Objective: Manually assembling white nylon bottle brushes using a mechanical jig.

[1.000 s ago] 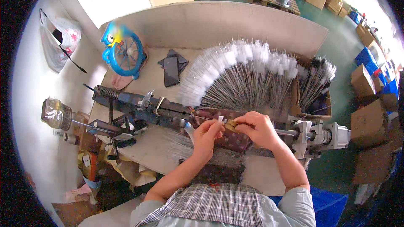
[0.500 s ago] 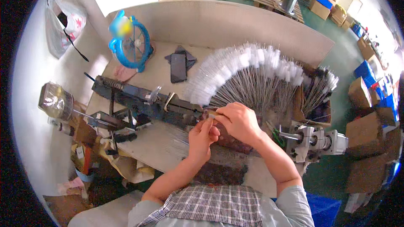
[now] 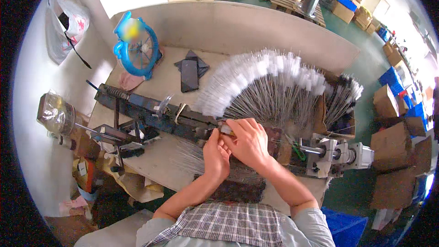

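My left hand (image 3: 216, 156) and my right hand (image 3: 249, 142) meet at the right end of a long dark metal fixture (image 3: 160, 113). A small white-and-yellow piece (image 3: 227, 129) shows between the right hand's closed fingers; its kind is not clear. The left hand's thumb and fingers are pressed together just below it, and what they pinch is hidden. Behind the hands, a wide fan of wire brushes (image 3: 267, 71) with white bristle tips and thin twisted stems lies on the table. Loose thin wires (image 3: 187, 155) are left of my left hand.
A motor-like machine with a steel shaft (image 3: 336, 153) stands right, beside green-handled scissors (image 3: 298, 152). A cardboard box (image 3: 338, 130) holds dark-and-white brushes. A phone (image 3: 189, 75) and blue fan (image 3: 137, 48) sit at the back. A low panel (image 3: 256, 27) borders the table.
The fingers of both hands have drawn closer together at the fixture's end, and my left fingers have curled in. The whole view has shifted slightly.
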Tool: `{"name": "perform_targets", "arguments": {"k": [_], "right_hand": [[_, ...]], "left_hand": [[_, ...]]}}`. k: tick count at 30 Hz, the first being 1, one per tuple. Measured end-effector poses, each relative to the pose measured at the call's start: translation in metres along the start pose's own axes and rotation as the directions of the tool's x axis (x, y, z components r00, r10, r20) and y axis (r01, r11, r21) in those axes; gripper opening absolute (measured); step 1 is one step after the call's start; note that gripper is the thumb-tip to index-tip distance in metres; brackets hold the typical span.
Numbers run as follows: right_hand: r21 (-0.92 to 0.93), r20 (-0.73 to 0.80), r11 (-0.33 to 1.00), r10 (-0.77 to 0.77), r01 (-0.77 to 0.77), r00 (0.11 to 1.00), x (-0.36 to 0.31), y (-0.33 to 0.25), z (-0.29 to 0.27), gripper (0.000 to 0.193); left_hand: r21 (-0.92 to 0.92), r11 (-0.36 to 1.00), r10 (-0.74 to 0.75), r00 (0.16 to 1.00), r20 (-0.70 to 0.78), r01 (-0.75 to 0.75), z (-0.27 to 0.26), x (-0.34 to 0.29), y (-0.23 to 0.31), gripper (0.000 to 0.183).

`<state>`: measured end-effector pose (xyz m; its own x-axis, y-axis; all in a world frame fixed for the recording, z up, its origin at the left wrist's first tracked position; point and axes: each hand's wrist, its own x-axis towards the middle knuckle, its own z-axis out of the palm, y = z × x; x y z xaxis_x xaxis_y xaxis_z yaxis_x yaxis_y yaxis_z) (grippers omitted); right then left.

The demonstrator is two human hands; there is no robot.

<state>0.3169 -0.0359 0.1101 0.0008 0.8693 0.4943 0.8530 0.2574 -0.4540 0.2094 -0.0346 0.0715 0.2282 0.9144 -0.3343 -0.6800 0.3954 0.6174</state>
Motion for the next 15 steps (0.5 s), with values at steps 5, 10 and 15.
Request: {"name": "perform_targets", "arguments": {"k": [5, 10, 15], "right_hand": [[-0.038, -0.082, 0.997, -0.066, 0.063, 0.994, -0.007, 0.014, -0.013, 0.029], [-0.036, -0.045, 0.987, -0.159, 0.158, 0.986, -0.008, 0.016, -0.010, 0.024], [-0.015, -0.043, 0.988, -0.156, 0.156, 0.987, -0.012, 0.026, -0.022, 0.021]], "left_hand": [[-0.095, 0.995, -0.032, 0.998, -0.060, 0.026, 0.007, 0.002, -0.007, 0.017], [-0.022, 0.999, 0.025, 0.993, -0.112, -0.028, 0.010, 0.001, -0.006, 0.009], [0.021, 0.999, 0.037, 0.997, -0.063, -0.036, 0.010, -0.002, -0.007, 0.012]]}}
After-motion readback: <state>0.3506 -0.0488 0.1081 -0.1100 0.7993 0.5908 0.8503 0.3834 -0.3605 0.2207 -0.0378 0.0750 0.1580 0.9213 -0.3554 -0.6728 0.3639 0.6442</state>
